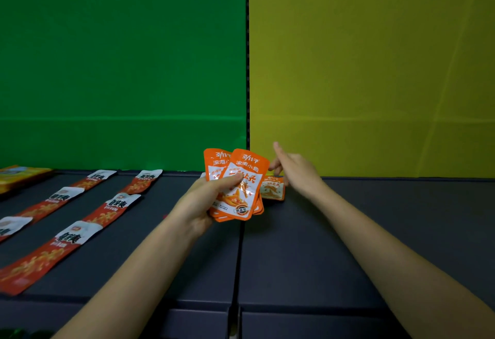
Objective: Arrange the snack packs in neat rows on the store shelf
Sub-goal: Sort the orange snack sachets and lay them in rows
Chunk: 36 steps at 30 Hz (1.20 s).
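Observation:
My left hand [201, 202] grips a fanned stack of orange snack packs [242, 186], held upright above the dark shelf [348, 231] near its middle seam. One more orange pack [273, 188] lies flat on the shelf just right of the stack, close to the back wall. My right hand [297, 169] hovers at that pack's far edge, index finger stretched toward the back wall; whether its other fingers touch the pack is hidden by the stack.
Two rows of long red-and-white snack packs [107, 210] lie on the left half of the shelf. A yellow pack [21, 175] sits at the far left. Green [120, 70] and yellow [375, 70] back panels meet at a black seam.

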Each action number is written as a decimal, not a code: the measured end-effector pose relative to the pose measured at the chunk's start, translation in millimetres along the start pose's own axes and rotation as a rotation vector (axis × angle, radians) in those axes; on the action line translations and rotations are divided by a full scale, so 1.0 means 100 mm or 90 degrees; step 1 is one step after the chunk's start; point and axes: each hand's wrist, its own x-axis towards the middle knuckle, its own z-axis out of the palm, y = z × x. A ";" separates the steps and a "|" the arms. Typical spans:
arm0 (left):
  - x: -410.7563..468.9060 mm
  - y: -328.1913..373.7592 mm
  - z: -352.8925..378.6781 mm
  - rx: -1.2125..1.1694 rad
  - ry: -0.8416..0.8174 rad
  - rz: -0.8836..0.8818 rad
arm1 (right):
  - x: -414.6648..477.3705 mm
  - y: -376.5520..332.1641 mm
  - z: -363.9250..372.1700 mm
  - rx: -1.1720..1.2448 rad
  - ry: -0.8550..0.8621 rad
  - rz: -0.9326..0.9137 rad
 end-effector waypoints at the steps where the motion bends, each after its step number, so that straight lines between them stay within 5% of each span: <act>1: 0.00 -0.02 0.03 0.006 -0.004 0.001 | -0.09 -0.06 -0.03 0.057 -0.046 -0.007; 10: -0.01 -0.09 0.23 -0.059 0.010 -0.013 | -0.28 0.05 -0.01 0.340 -0.111 0.023; 14: 0.05 -0.05 0.15 -0.040 0.072 0.098 | -0.17 0.15 -0.10 0.483 -0.091 0.066; 21: -0.05 0.13 -0.12 -0.070 0.109 0.128 | -0.17 0.42 0.03 0.226 -0.149 0.144; 36: -0.08 -0.08 -0.05 -0.029 0.060 0.025 | -0.21 0.49 0.16 -0.134 -0.071 0.067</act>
